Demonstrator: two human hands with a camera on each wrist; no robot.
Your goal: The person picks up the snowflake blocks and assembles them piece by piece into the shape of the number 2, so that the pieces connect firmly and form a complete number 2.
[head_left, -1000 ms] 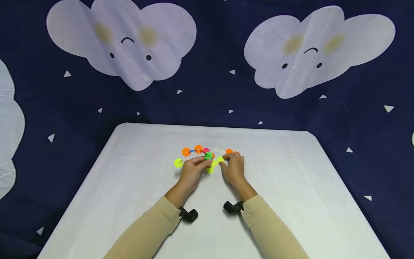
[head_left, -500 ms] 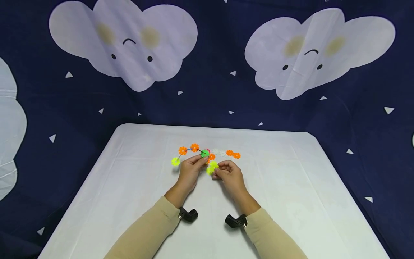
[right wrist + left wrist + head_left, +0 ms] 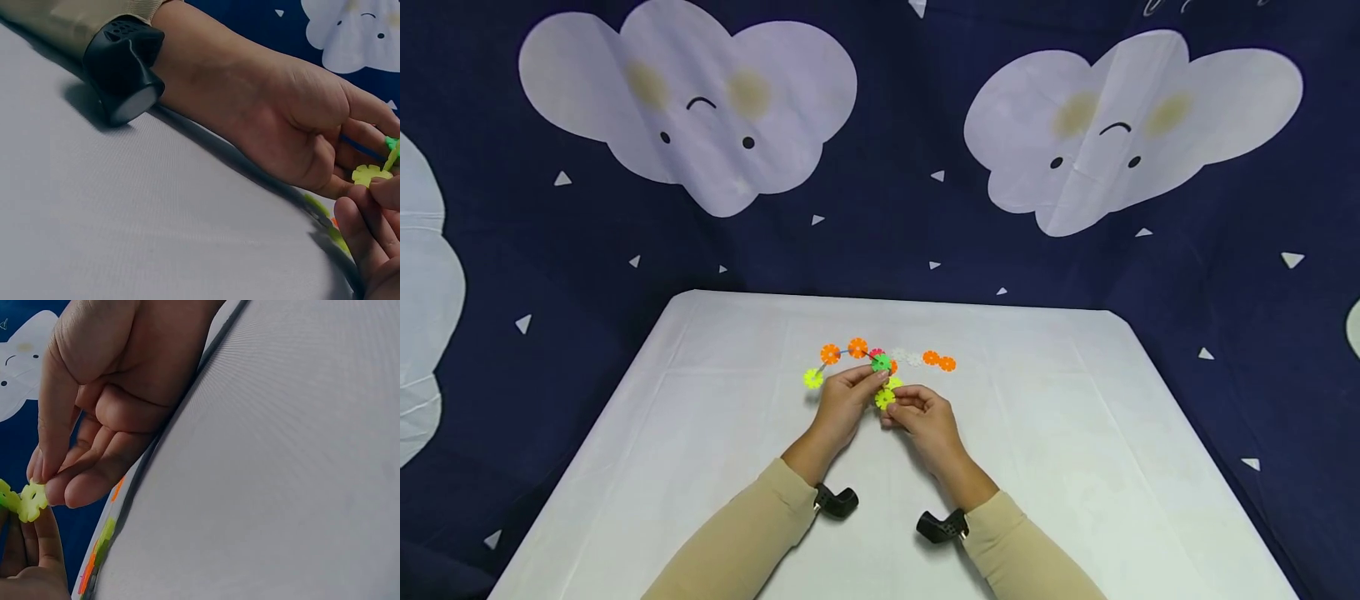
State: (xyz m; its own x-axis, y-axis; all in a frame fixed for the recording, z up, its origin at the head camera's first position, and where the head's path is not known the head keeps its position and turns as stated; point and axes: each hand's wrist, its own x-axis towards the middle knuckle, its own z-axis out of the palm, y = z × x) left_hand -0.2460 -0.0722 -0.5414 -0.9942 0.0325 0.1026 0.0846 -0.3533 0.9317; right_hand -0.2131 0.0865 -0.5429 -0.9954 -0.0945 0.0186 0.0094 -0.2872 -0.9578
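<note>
My left hand pinches a chain of notched plastic discs at its green disc. From there the chain runs left through orange discs, joined by edge-on pieces, to a yellow disc at its end. My right hand holds another yellow disc between thumb and fingers, just below the green one. In the right wrist view this yellow disc sits close to an edge-on yellow disc beside the green piece. The left wrist view shows right fingertips at the yellow disc.
Loose discs lie on the white table beyond the hands: a pink one, white ones and two orange ones. A dark blue cloth with clouds hangs behind the table.
My right hand has come from the loose discs at the right toward my left hand, bringing a yellow disc with it. My left hand keeps its hold on the chain, shifting slightly.
</note>
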